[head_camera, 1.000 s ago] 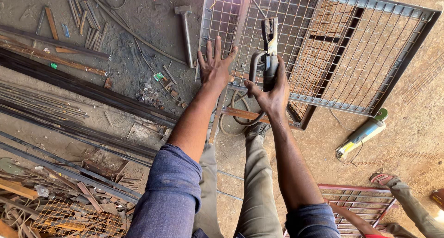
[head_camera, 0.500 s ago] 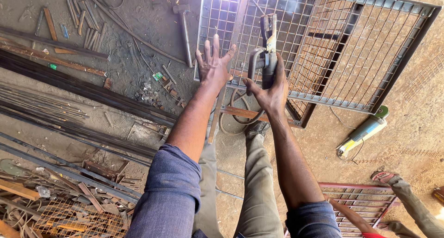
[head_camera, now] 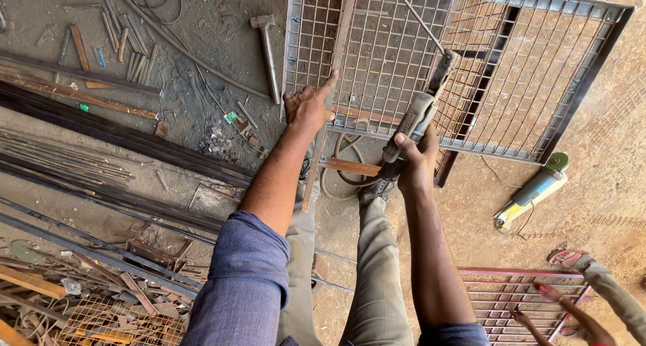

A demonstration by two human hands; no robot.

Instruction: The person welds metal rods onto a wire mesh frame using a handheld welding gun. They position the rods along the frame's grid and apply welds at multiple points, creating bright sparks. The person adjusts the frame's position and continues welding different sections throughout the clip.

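Observation:
My left hand (head_camera: 308, 106) grips the near left corner of a grey wire-mesh frame panel (head_camera: 538, 16) that lies on the ground in front of me, fingers curled over its edge. My right hand (head_camera: 415, 159) is closed around the handle of a welding electrode holder (head_camera: 418, 114), which angles up to the right over the mesh with a thin rod (head_camera: 416, 15) clamped in its jaws. A hose or cable loop (head_camera: 336, 174) lies under the panel's near edge, between my arms.
A hammer (head_camera: 268, 50) lies left of the panel. Long steel bars (head_camera: 114, 141) and scrap rods cover the ground at left. An angle grinder (head_camera: 531, 191) lies at right. A red mesh frame (head_camera: 525, 292) and another person's hand (head_camera: 521, 316) and foot (head_camera: 568, 258) are at lower right.
My left hand went from flat with fingers spread to curled on the panel's corner. The electrode holder in my right hand tilted from nearly upright to slanting right.

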